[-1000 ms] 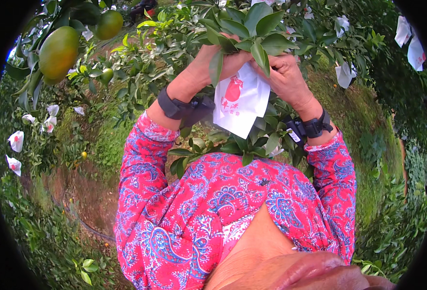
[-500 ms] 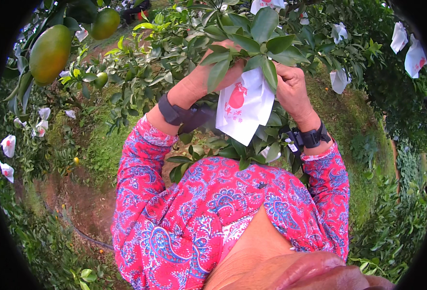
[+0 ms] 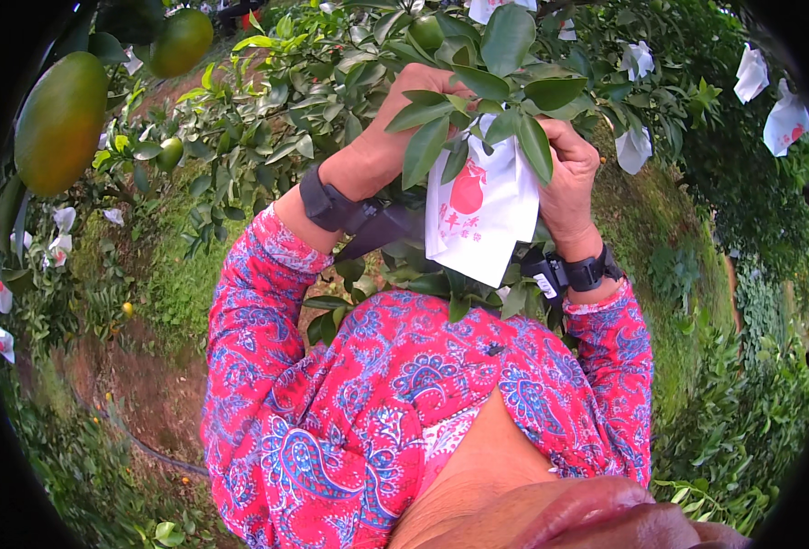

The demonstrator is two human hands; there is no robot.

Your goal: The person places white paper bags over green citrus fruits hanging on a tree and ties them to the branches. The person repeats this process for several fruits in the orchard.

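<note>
A white paper fruit bag (image 3: 487, 215) with a red print hangs among glossy green leaves (image 3: 427, 142) in front of my chest. My right hand (image 3: 569, 178) pinches the bag's upper right edge, with thumb and fingers closed. On the other side, my left hand (image 3: 400, 119) reaches in at the top of the bag. Its fingers are bent, and the leaves cover their tips, so what they grip is hidden. The bag's mouth lies partly behind foliage, and its contents cannot be seen. A green fruit (image 3: 426, 33) sits just above my left hand.
Large green-orange fruits (image 3: 61, 123) hang close at the upper left. More white bags (image 3: 786, 119) dangle from branches at the right, others at the left. A dark hose (image 3: 162, 453) runs along the ground at lower left. Black bands with devices (image 3: 587, 268) circle both wrists.
The bag has shifted slightly right and turned, showing more of its front. My left hand has moved a little, and my right hand sits slightly lower. The surroundings have drifted left in view.
</note>
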